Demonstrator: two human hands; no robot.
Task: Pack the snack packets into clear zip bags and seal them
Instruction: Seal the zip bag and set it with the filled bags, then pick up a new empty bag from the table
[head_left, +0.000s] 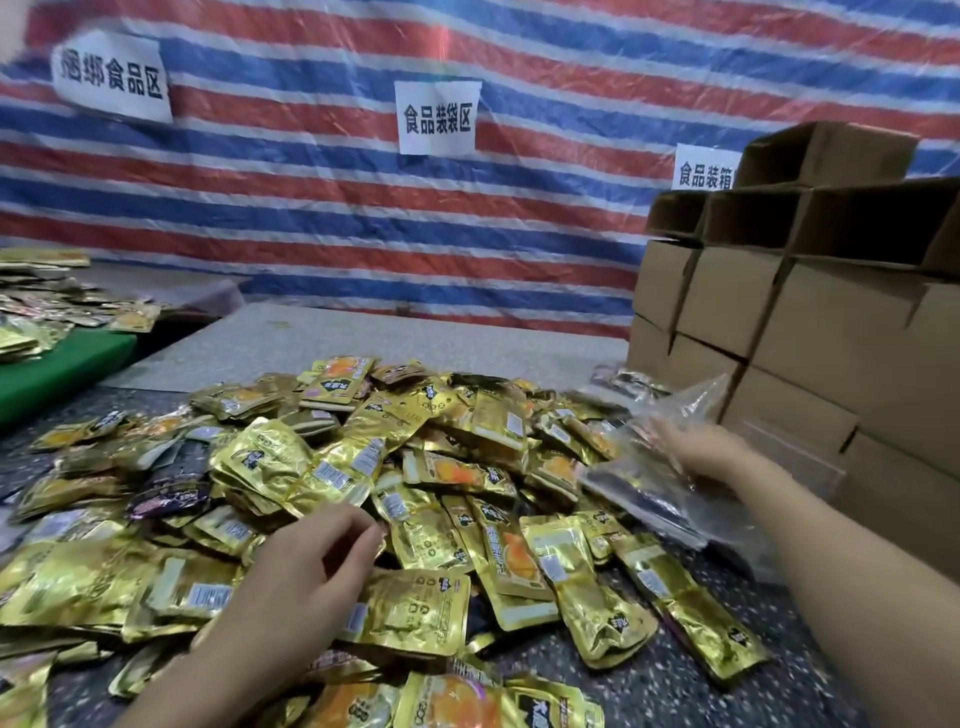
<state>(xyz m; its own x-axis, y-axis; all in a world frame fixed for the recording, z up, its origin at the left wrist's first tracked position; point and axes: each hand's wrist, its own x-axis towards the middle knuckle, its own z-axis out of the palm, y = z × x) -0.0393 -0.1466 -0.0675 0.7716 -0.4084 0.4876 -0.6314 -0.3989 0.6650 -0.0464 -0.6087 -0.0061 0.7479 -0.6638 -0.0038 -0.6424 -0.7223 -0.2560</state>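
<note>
Fingers (358, 525) of left hand (306, 566) curl loosely over the heap of gold snack packets (415, 499); whether they pinch one can't be told from this angle. Right hand (701, 447) reaches out to the right, fingers spread and blurred, resting on a stack of clear zip bags (660, 488) w/ a loose clear bag (685, 400) lifted above it; grip unclear. Packets cover most of the speckled counter (810, 670), a few dark purple ones (166, 499) mixed in. Brown cardboard boxes (810, 332) stacked at right, next to the bags. Striped red/blue/white tarp (311, 208) hangs behind w/ white paper signs (436, 118). More packets (62, 306) lie far left by a green surface (52, 374).
</note>
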